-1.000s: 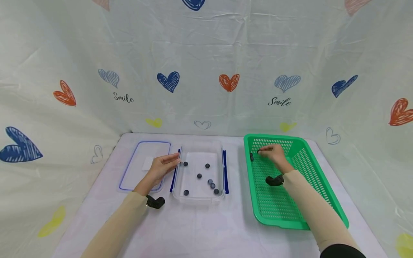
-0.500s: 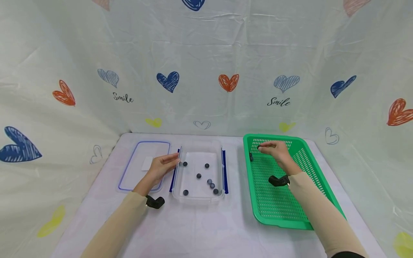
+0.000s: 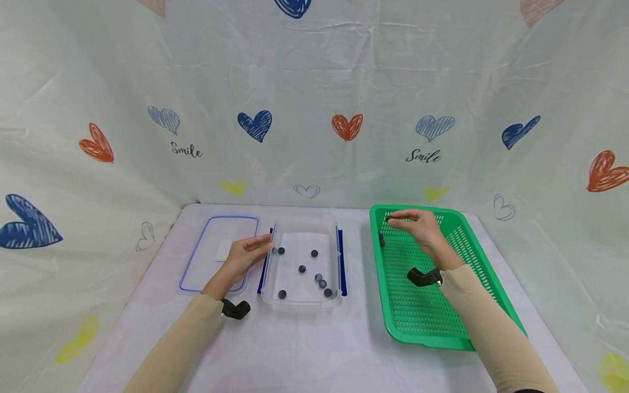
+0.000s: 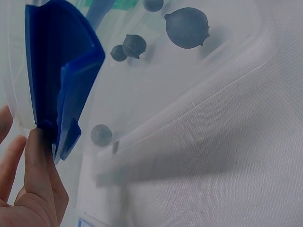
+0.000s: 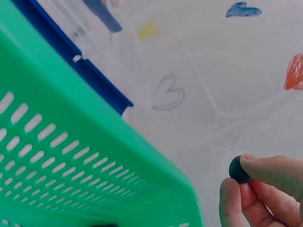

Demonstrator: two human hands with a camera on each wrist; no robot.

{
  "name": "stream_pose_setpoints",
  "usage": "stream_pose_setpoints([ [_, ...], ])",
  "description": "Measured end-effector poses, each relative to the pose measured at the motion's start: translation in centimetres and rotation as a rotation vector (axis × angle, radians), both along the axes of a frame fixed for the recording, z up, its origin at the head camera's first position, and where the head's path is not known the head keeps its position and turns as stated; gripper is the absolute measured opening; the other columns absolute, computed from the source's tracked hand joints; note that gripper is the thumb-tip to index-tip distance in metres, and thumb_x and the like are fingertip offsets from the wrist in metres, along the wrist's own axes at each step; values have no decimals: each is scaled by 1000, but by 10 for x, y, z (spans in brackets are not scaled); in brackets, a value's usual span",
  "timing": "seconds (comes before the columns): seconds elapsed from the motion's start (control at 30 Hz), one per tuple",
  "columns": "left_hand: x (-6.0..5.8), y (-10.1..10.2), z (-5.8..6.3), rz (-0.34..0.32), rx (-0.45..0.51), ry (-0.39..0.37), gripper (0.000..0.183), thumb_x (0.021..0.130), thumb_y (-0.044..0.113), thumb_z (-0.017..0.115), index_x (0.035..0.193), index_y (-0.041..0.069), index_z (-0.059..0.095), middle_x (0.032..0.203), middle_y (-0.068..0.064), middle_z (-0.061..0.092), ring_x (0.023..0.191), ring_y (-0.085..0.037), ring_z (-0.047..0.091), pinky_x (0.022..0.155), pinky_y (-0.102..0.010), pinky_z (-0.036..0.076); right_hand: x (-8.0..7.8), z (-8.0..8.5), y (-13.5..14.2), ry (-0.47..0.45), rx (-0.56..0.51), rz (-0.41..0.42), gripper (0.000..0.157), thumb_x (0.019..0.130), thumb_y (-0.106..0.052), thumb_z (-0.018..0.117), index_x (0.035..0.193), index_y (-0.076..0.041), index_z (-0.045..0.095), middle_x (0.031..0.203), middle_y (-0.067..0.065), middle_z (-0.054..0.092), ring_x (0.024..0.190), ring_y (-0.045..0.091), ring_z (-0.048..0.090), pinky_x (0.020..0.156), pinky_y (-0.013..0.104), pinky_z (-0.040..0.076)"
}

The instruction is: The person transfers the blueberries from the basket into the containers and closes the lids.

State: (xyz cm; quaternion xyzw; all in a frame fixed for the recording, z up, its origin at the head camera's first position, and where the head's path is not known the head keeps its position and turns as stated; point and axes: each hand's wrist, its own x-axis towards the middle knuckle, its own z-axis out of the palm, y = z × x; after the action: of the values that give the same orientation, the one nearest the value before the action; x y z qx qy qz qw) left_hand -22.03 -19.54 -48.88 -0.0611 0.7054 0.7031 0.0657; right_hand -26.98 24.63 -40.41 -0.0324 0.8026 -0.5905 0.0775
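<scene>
My right hand (image 3: 423, 232) pinches a small dark ball (image 5: 239, 169) between thumb and fingers, above the back left part of the green basket (image 3: 426, 343). Another dark ball (image 3: 381, 240) lies inside, against the basket's left wall. At the left side of the clear plastic box (image 3: 300, 307), my left hand (image 3: 244, 255) has its fingers fairly straight, touching the blue latch (image 4: 57, 71). Several dark balls lie scattered on the box floor, among them one near its middle (image 3: 302, 269) and one at its front right (image 3: 328, 293).
A clear lid (image 3: 203, 254) with a blue rim lies on the table left of the box. Another blue latch (image 3: 342, 262) hangs along the box's right side. Behind the table hangs a pale curtain (image 3: 304, 158) printed with hearts.
My right hand has risen from the basket floor with the ball and shifted slightly left, toward the basket's back left rim. The left hand stays at the box's side.
</scene>
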Motion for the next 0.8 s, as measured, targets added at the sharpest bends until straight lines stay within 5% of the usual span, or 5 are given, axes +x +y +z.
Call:
stream_pose_setpoints([
  [0.57,-1,1,3,5,14,4,49,93,9,71,139,-1,55,136,-16,59,99,-4,67,91,-23,54,10,9,-39,27,-62,76,44,90,-16,76,125,8,63,143,21,48,136,34,39,115,51,34],
  [0.8,-1,2,2,6,21,13,50,93,9,72,139,-3,55,134,-16,61,99,-5,67,91,-23,54,14,9,-63,27,-76,119,36,89,-11,77,119,6,68,122,13,64,119,30,54,105,46,45],
])
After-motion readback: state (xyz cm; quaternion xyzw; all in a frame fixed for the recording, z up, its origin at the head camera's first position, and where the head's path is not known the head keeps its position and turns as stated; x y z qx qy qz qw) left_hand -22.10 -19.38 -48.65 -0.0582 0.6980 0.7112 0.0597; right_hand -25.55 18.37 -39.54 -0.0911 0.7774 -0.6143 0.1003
